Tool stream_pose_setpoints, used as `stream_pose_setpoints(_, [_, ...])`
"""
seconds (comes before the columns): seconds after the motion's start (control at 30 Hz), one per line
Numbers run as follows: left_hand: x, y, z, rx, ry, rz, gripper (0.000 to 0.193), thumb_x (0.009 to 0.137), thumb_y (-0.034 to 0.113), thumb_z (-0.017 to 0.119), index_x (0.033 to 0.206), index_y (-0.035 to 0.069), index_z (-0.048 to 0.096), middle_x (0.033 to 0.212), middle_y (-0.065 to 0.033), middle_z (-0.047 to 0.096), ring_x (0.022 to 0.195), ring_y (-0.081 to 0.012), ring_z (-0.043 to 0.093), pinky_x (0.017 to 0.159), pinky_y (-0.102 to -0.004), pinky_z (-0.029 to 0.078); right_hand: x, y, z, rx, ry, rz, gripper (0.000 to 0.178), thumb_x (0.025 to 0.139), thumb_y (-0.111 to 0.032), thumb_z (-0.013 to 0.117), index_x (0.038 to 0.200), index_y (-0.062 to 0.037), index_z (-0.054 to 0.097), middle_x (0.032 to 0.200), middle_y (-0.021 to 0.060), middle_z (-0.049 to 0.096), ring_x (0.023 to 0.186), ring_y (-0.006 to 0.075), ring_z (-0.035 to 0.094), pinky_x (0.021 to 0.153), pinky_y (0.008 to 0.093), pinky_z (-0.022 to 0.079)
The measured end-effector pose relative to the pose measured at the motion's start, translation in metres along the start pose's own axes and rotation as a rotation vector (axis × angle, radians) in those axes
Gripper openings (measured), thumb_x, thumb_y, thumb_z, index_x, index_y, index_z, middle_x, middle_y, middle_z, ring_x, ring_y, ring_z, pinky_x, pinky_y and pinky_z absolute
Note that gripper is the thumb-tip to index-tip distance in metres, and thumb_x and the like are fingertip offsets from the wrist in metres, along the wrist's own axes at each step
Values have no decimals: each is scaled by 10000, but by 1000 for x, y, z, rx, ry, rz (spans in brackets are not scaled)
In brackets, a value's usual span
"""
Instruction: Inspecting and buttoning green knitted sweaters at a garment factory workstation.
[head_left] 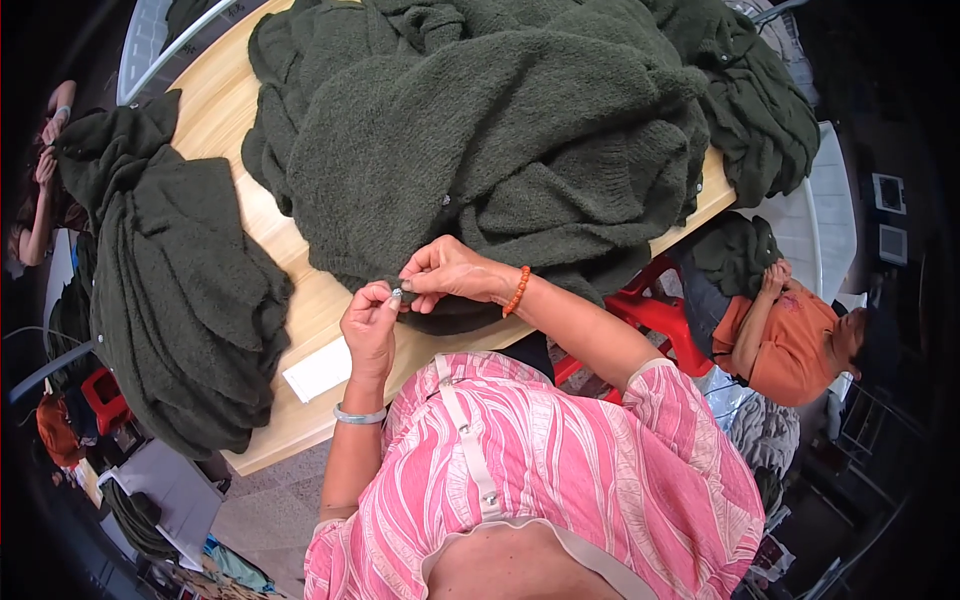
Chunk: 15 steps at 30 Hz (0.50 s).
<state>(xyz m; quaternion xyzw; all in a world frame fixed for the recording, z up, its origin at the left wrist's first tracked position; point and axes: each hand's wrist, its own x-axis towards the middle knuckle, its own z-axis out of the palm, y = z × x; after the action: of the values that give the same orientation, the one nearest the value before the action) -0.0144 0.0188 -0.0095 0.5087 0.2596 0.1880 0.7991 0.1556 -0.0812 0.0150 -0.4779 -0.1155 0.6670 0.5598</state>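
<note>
partly, left hand [369,327] and right hand [445,273] hide their pinched green knit [400,180].

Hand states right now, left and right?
Left hand: closed, pinching a bit of green sweater.
Right hand: closed, pinching the same bit.

A pale wood-grain table [215,112] spreads before me, brightly lit. A white rail [178,52] runs beyond its far left edge. To my right I see a red plastic stool [668,312]; another red seat [106,402] shows well off to my left. Below lies grey floor [265,510]. Two pale panels [889,194], purpose unclear, stand out against darkness at right.
</note>
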Motion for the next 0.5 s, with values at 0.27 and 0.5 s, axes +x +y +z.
stream_pose_setpoints(0.27, [-1,1,3,-606,32,-368,136,904,111,592,1024,50,578,968,-68,638,879,-163,602,823,-328,481,1,-2,7,-744,98,-349,225,820,-169,615,939,17,655,762,147,681,702,228,672,674,351,529])
stream_pose_setpoints(0.5, [5,18,3,633,68,12,283,802,46,686,1066,18,587,1088,-84,589,957,-160,563,830,-302,455,-12,3,-6,-964,253,-437,243,840,-159,568,988,15,653,866,217,671,811,340,668,751,415,517])
